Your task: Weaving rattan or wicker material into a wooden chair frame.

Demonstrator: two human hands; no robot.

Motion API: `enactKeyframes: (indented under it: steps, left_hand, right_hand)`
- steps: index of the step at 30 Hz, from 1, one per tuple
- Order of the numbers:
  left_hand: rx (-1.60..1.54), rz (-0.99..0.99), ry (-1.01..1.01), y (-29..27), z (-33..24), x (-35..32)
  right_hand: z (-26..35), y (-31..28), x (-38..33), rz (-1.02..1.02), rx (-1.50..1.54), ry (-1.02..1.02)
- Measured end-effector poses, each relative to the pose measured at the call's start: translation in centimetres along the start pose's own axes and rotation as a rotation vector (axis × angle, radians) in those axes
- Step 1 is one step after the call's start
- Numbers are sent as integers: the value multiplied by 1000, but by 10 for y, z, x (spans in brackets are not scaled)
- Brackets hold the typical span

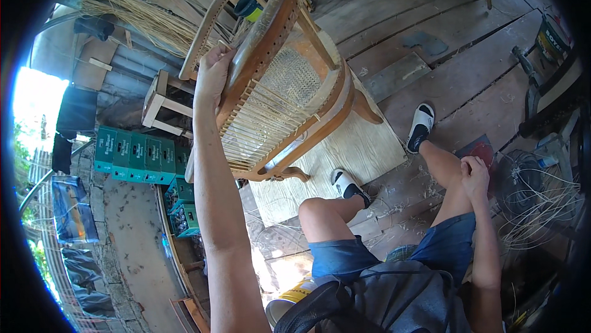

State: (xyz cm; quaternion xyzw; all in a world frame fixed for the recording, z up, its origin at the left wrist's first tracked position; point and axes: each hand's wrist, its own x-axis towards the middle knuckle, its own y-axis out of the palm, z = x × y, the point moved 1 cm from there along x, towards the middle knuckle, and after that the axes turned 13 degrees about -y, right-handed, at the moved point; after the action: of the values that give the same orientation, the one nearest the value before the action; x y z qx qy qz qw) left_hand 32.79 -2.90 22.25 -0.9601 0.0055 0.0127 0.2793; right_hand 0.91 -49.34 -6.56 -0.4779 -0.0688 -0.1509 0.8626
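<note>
While left hand [215,69] grips chair [290,77] — right hand [475,179] rests on knee [454,177], fingers open or closed unclear.

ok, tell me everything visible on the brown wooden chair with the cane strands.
The brown wooden chair has a curved, glossy-looking frame with worn patches and small holes along its rails. Pale, thin cane-like strands run roughly parallel across one opening; a tan, finely woven mesh panel shows beyond. Curved wooden legs stick out over a pale plywood sheet. The person's bare left hand grips the frame. Exact tilt is unclear.
</note>
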Motion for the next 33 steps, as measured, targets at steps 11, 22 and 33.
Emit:
enactKeyframes:
  steps: [11, 22, 33]
  left_hand:
    - [-1, 2, 84, -3, 2, 0]
    - [18, -31, 6, -6, 2, -1]
    - [0, 41, -15, -1, -2, -3]
  right_hand:
    - [-1, 0, 0, -16, 1, 8]
    - [-3, 1, -1, -6, 1, 20]
    - [-2, -4, -1, -7, 25, 37]
